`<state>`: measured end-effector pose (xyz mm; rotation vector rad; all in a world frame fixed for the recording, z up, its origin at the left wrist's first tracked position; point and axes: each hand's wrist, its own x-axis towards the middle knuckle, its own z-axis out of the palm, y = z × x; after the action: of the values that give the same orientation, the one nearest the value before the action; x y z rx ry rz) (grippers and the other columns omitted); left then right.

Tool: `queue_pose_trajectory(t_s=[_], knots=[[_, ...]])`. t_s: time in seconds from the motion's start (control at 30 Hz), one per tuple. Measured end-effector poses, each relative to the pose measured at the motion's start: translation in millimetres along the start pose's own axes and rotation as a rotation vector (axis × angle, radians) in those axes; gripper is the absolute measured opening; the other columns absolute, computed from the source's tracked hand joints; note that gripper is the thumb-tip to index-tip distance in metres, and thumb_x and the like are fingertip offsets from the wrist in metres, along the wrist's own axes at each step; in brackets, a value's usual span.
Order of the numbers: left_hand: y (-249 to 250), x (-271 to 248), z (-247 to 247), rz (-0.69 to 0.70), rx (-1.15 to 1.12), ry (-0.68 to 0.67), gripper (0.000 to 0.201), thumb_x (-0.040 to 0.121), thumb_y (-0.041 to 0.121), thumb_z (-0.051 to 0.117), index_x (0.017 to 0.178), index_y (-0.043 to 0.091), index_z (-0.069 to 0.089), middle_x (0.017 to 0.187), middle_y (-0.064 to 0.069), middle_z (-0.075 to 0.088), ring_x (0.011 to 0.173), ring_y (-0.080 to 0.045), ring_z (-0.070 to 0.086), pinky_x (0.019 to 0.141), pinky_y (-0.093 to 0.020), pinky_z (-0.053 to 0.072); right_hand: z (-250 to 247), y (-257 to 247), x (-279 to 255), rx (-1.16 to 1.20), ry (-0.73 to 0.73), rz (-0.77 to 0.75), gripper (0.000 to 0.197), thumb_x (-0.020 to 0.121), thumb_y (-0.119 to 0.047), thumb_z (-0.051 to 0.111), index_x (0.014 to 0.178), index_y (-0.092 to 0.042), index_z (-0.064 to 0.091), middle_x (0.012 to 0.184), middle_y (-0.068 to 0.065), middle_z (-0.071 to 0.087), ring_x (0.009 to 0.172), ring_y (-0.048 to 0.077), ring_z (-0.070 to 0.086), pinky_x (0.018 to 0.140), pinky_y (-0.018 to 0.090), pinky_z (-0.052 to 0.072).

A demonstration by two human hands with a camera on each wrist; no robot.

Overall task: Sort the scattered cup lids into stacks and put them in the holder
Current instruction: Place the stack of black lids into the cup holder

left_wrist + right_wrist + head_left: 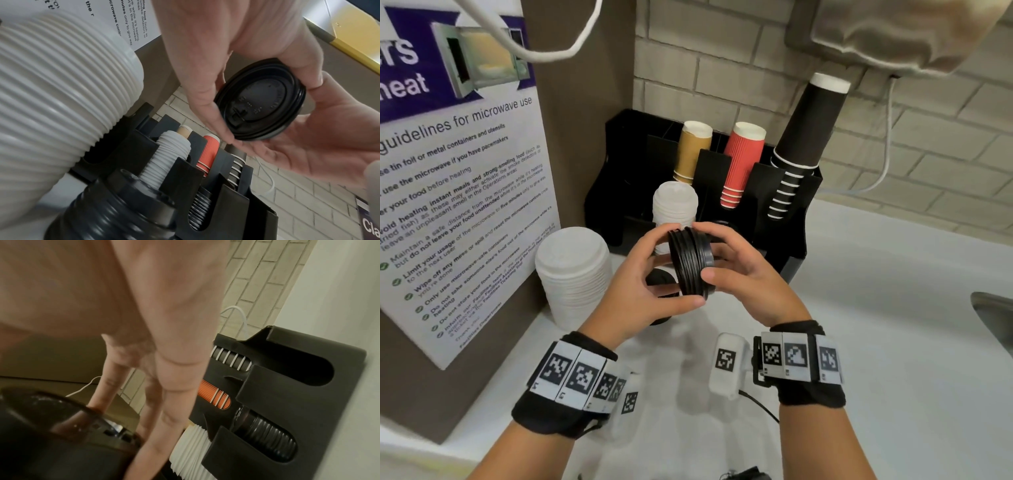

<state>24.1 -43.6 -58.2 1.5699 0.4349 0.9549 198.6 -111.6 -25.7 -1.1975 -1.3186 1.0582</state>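
Observation:
A short stack of black lids (688, 274) is tipped on edge above the counter, held between both hands. My left hand (683, 265) grips its left side with thumb below and fingers on top. My right hand (703, 250) pinches the right side. The left wrist view shows the stack's top face (260, 100); the right wrist view shows it blurred (41, 426). The black holder (784, 192) stands just behind, with white lids (674, 205) in one slot and black lids (267, 434) in another. Two more stacks stand on the counter, one white (573, 274) and one black (115, 211).
Tan cups (693, 150), red cups (743, 161) and black cups (804, 137) fill the holder's rear slots. A microwave guidelines poster (458, 188) covers the left wall. A sink edge (993, 308) shows at the right. A brick wall rises behind the holder.

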Motion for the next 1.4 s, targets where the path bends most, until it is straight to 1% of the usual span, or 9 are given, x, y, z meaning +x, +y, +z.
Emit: queue_pose_trajectory(t_s=[0.17, 0.33, 0.5, 0.63, 0.77, 0.83, 0.97, 1.1, 1.4], knots=[[-0.3, 1.9, -4.0, -0.066, -0.018, -0.063, 0.101, 0.051, 0.02, 0.095, 0.136, 0.039, 0.043, 0.134, 0.014, 0.05, 0.12, -0.007, 0.056, 0.084, -0.032, 0.057, 1.5, 2.0, -3.0, 0.014, -0.011, 0.019, 0.054, 0.084, -0.015, 0.064, 0.134, -0.032, 0.052, 0.118, 0.007, 0.064, 0.107, 0.027, 0.065, 0.084, 0.036, 0.055], [0.3, 2.6, -5.8, -0.096, 0.035, -0.064, 0.109, 0.048, 0.031, 0.086, 0.145, 0.035, 0.035, 0.143, 0.007, 0.045, 0.125, -0.01, 0.053, 0.094, -0.039, 0.054, 1.7, 1.1, -3.2, 0.005, -0.016, 0.041, 0.058, 0.086, -0.015, 0.063, 0.14, -0.029, 0.049, 0.127, 0.0, 0.061, 0.112, 0.023, 0.064, 0.088, 0.038, 0.056], [-1.8, 3.1, -2.2, -0.071, 0.061, -0.046, 0.111, 0.051, 0.026, 0.084, 0.149, 0.029, 0.031, 0.143, 0.006, 0.044, 0.122, -0.002, 0.053, 0.095, -0.03, 0.052, 2.4, -1.7, -0.3, -0.15, 0.015, -0.01, 0.069, 0.075, -0.014, 0.079, 0.135, -0.031, 0.052, 0.116, -0.007, 0.065, 0.111, 0.014, 0.063, 0.099, 0.033, 0.049], [-6.2, 4.0, -0.7, -0.055, 0.053, -0.038, 0.109, 0.053, 0.025, 0.084, 0.147, 0.033, 0.031, 0.142, 0.007, 0.043, 0.122, 0.003, 0.051, 0.086, -0.02, 0.053, 5.6, 1.0, 2.3, -0.171, 0.046, -0.046, 0.068, 0.074, -0.006, 0.081, 0.133, -0.024, 0.053, 0.114, -0.004, 0.064, 0.109, 0.012, 0.063, 0.099, 0.03, 0.049], [-10.8, 5.5, -4.0, -0.055, 0.062, -0.04, 0.107, 0.056, 0.03, 0.083, 0.145, 0.044, 0.025, 0.15, 0.011, 0.035, 0.131, -0.006, 0.046, 0.096, -0.027, 0.05, 1.7, 0.6, 9.4, -0.205, 0.037, -0.067, 0.067, 0.073, -0.008, 0.082, 0.131, -0.028, 0.054, 0.115, -0.003, 0.062, 0.103, 0.009, 0.065, 0.087, 0.024, 0.052], [-11.7, 5.8, -7.3, -0.073, 0.048, 0.005, 0.098, 0.06, 0.033, 0.081, 0.141, 0.049, 0.029, 0.151, 0.015, 0.033, 0.131, -0.005, 0.045, 0.1, -0.029, 0.048, -9.5, -4.5, 20.6, -0.238, 0.085, -0.097, 0.069, 0.072, -0.01, 0.083, 0.131, -0.03, 0.054, 0.117, -0.003, 0.061, 0.1, 0.005, 0.064, 0.084, 0.021, 0.052], [-8.1, 4.7, -15.5, -0.033, 0.099, 0.129, 0.059, 0.069, 0.038, 0.073, 0.124, 0.044, 0.052, 0.135, 0.014, 0.046, 0.117, 0.0, 0.056, 0.085, -0.016, 0.052, -52.2, -15.3, 60.5, -0.526, 0.286, -0.133, 0.071, 0.071, -0.011, 0.082, 0.134, -0.025, 0.052, 0.126, -0.004, 0.058, 0.105, -0.005, 0.057, 0.087, 0.007, 0.044], [-2.4, 3.2, -21.9, -0.018, 0.139, 0.164, 0.045, 0.073, 0.034, 0.071, 0.116, 0.037, 0.059, 0.128, 0.008, 0.05, 0.111, -0.002, 0.06, 0.081, -0.014, 0.051, -83.0, -9.7, 98.2, -0.877, 0.145, 0.098, 0.073, 0.068, -0.009, 0.083, 0.131, -0.025, 0.049, 0.129, 0.002, 0.054, 0.115, 0.018, 0.054, 0.084, 0.012, 0.043], [-1.0, 1.6, -28.7, -0.016, 0.177, 0.208, 0.038, 0.083, 0.014, 0.072, 0.111, 0.036, 0.06, 0.126, 0.008, 0.052, 0.107, -0.003, 0.061, 0.08, -0.012, 0.051, -79.9, 9.5, 129.3, -1.225, -0.092, 0.266, 0.078, 0.065, -0.006, 0.08, 0.134, -0.018, 0.046, 0.124, 0.013, 0.05, 0.102, 0.027, 0.056, 0.087, 0.038, 0.053]])
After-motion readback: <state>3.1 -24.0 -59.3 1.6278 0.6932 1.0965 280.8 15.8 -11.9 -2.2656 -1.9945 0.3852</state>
